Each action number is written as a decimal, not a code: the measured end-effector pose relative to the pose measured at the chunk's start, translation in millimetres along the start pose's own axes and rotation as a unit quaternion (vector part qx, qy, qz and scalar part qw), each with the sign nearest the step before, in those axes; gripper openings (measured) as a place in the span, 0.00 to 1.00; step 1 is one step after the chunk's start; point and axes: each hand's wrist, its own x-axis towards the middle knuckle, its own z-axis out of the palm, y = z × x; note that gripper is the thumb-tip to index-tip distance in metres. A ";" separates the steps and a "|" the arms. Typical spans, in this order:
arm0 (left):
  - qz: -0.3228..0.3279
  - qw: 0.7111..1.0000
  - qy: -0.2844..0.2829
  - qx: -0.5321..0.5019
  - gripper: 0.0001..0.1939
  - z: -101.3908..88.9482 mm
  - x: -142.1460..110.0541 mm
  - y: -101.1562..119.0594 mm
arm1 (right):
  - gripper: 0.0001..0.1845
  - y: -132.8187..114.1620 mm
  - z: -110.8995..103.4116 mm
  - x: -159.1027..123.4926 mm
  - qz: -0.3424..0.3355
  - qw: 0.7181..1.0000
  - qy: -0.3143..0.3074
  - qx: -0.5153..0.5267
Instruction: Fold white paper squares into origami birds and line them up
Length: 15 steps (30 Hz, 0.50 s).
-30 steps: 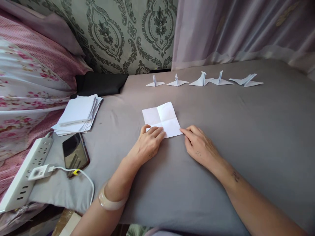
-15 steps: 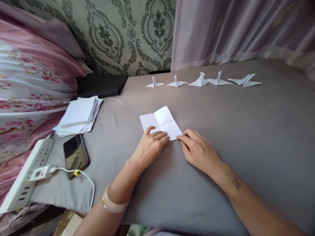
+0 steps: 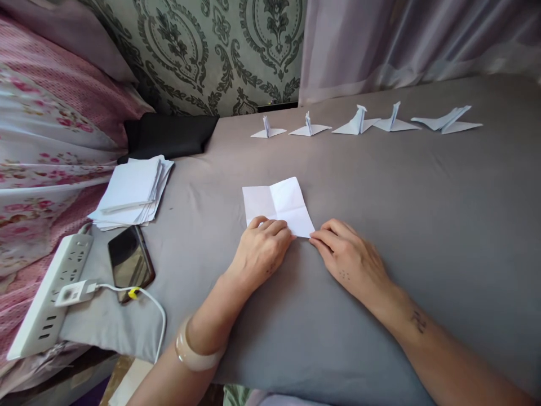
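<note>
Along the paper, hands have drawn closer together.

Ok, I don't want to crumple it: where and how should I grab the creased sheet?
Probably pinch the creased sheet lightly by its far right corner, coming from the far side: that corner is uncovered, while the left hand covers part of the near edge and the right hand is at the near right corner.

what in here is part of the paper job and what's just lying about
Part of the job:
creased sheet, left hand on it, right hand at its corner
paper stack, probably
five paper birds, probably

Just lying about:
phone
power strip
charger
black item
</note>
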 end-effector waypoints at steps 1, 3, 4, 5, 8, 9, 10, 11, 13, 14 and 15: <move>-0.002 1.000 -0.003 0.007 0.15 -0.1 0.8 0.8 | 0.10 -0.3 0.5 -0.1 0.009 1.000 0.000 0.004; -0.004 1.000 -0.008 0.017 0.16 -0.2 2.8 2.3 | 0.10 -1.1 1.2 0.1 0.026 1.000 0.000 0.012; -0.005 1.000 -0.009 0.021 0.16 -0.1 3.9 2.9 | 0.10 -1.6 1.5 0.5 0.031 0.999 0.001 0.017; -0.006 1.000 -0.008 0.026 0.16 0.1 4.9 3.5 | 0.10 -2.2 1.6 0.9 0.035 0.999 0.003 0.022; -0.012 0.999 -0.010 0.047 0.16 0.8 8.0 4.9 | 0.10 -4.4 1.3 2.5 0.050 0.998 0.004 0.029; -0.014 0.998 -0.014 0.053 0.16 0.9 9.0 5.2 | 0.10 -5.1 1.2 3.0 0.056 0.998 0.002 0.030; -0.016 0.998 -0.019 0.058 0.16 0.9 9.9 5.4 | 0.10 -5.7 1.1 3.4 0.063 0.998 0.000 0.030; -0.017 0.998 -0.025 0.062 0.16 0.8 10.9 5.7 | 0.10 -6.0 1.0 3.7 0.070 0.997 -0.003 0.031; -0.018 0.997 -0.033 0.066 0.15 0.4 12.7 6.0 | 0.10 -6.0 1.0 4.1 0.076 0.997 -0.008 0.033; -0.018 0.997 -0.036 0.067 0.15 0.0 13.6 6.1 | 0.10 -5.7 1.1 4.2 0.077 0.996 -0.011 0.034; -0.017 0.997 -0.040 0.067 0.15 -0.4 14.6 6.2 | 0.09 -5.3 1.1 4.3 0.076 0.996 -0.014 0.036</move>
